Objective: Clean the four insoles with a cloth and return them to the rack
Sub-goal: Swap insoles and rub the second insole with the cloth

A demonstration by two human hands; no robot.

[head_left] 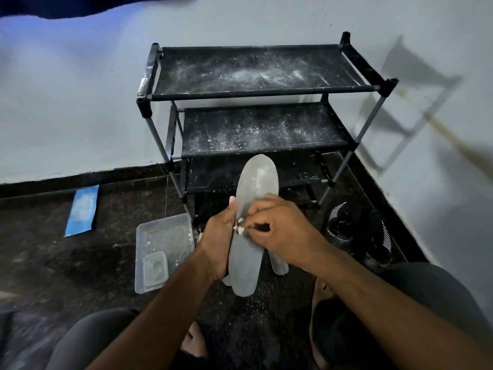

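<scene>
Slippage is the risk at lower centre of the frame, where the grey insole (249, 222) is gripped along its edge by the left hand (220, 237) while a small cloth wad (239, 227) is pinched and rubbed on it by the right hand (282, 231), since hard rubbing could twist it free.

grey insole (249, 209), white-dusted black rack (256, 70)

Insole (252, 209): matt grey, smooth, pale smudge near its toe.
Rack (256, 113): black cloth shelves dusted white, grey metal tubes.
Tray (162, 249) left of the rack's foot: clear plastic, smeared.
Floor (53, 263): dark speckled stone, glossy.
</scene>
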